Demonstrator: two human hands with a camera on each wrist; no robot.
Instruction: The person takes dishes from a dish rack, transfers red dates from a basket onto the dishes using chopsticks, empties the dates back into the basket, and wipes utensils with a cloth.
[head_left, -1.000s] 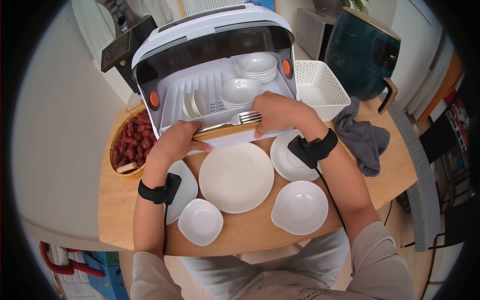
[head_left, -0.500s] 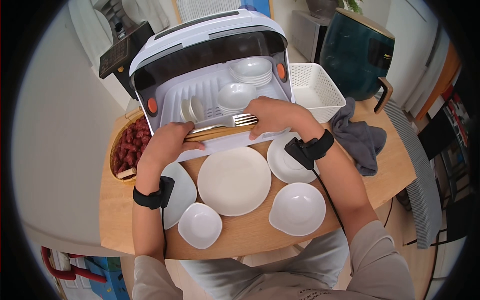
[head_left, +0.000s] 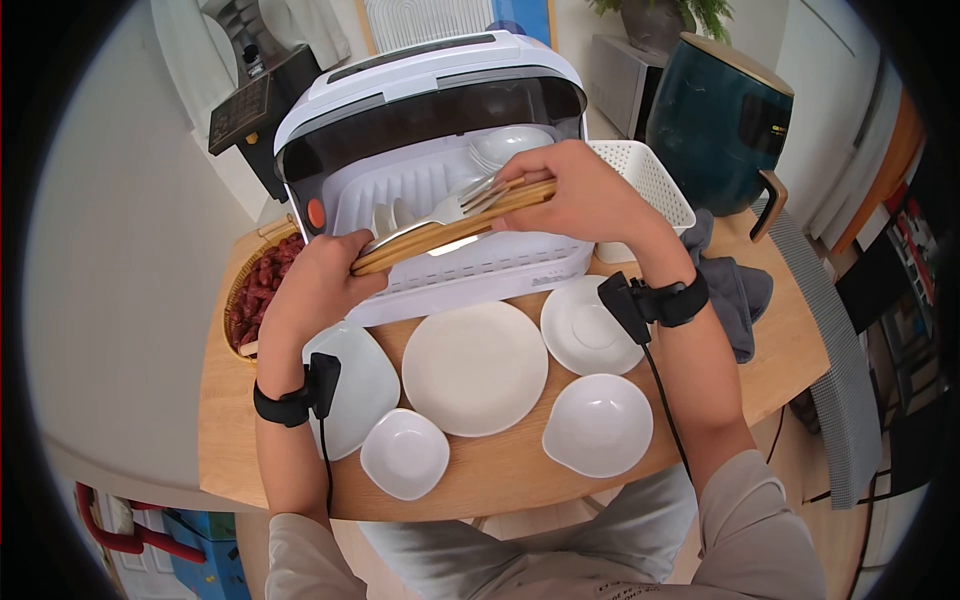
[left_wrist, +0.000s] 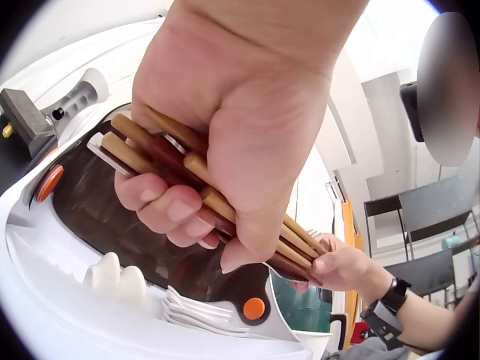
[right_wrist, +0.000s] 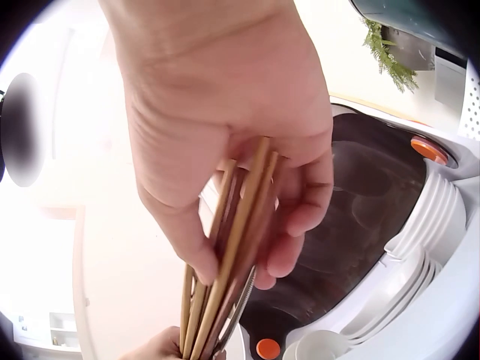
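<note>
Both hands hold a bundle of wooden chopsticks point(head_left: 430, 242) and forks point(head_left: 458, 207) over the front of a white dish box point(head_left: 480, 275). My left hand point(head_left: 322, 285) grips the left end, fingers curled round it in the left wrist view. At the other end, my right hand point(head_left: 595, 195) holds the bundle between thumb and fingers, near the fork tines. The chopsticks point(right_wrist: 244, 217) have pale and reddish-brown parts. The bundle slants up to the right. Behind it, inside the box, stand small white dishes point(head_left: 402, 212) and stacked bowls point(head_left: 515, 145), partly hidden by the right hand.
A large round plate point(head_left: 475, 370), a squarish plate point(head_left: 350, 390), a saucer point(head_left: 590, 325), a small bowl point(head_left: 405, 455) and a spouted bowl point(head_left: 598, 425) lie in front. Left is a basket of red dates point(head_left: 262, 295); right, a white basket point(head_left: 668, 190), grey cloth point(head_left: 735, 295) and green air fryer point(head_left: 715, 130).
Both hands have lifted the chopsticks and forks up from the box's front edge, the right hand higher than the left. The bundle now tilts, and the box's front wall is uncovered.
</note>
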